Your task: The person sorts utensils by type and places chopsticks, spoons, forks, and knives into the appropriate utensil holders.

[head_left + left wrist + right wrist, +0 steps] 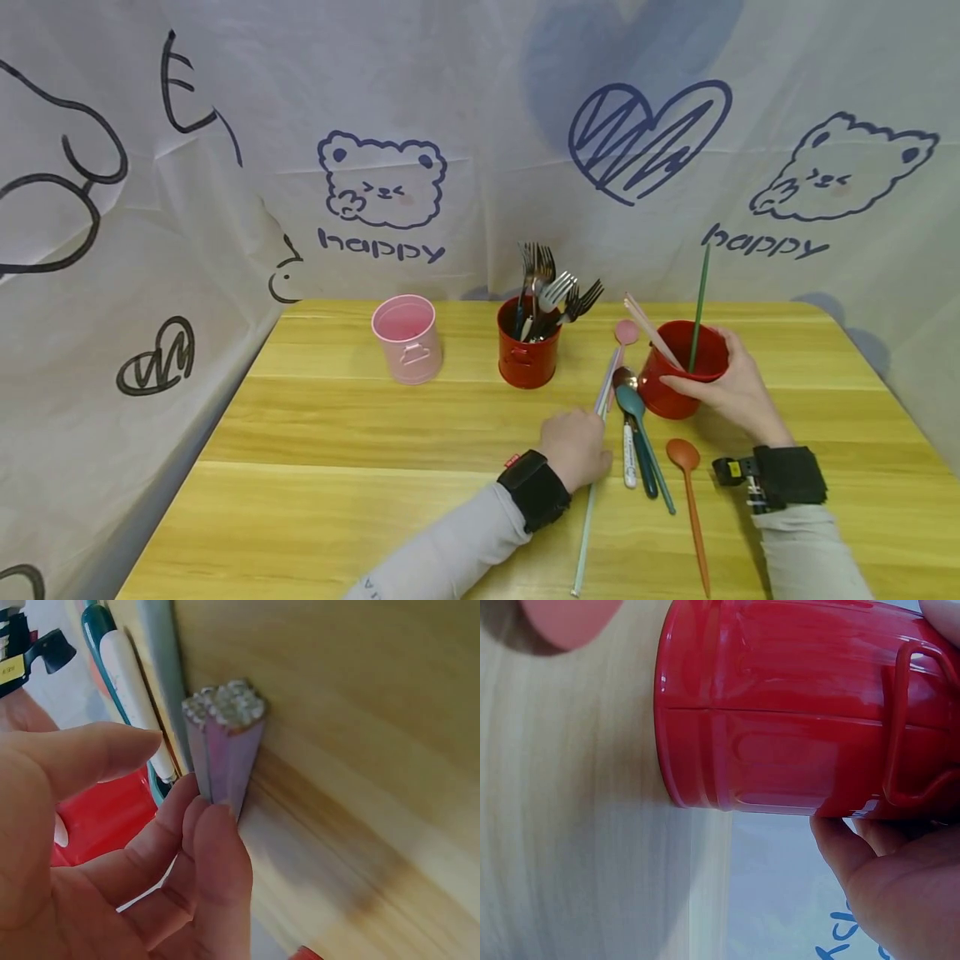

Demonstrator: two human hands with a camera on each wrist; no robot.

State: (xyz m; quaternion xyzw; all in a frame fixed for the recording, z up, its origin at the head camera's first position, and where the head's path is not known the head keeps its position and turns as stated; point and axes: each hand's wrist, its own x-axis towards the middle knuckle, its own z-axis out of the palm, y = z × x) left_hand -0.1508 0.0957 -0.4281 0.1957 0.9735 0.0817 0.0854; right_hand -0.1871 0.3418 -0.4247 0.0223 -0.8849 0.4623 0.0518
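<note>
My right hand (738, 392) grips a red bucket (795, 712) round its side, thumb at the near rim. The bucket leans slightly; pink chopsticks (651, 329) and a green chopstick (700, 308) stand in it. My left hand (576, 446) is low over the table at a few purple chopsticks (231, 761) with glittery ends. In the left wrist view its fingertips are right at their side, while the thumb stands apart from them. A pale green chopstick (585, 537) lies beside them, extending toward the near edge.
Between the hands lie a teal spoon (632, 400), spoons with white and dark green handles (629, 454), and an orange spoon (683, 455). A pink spoon (626, 332) lies farther back. Another red bucket (527, 367) holds several forks; a pink bucket (414, 358) stands left of it.
</note>
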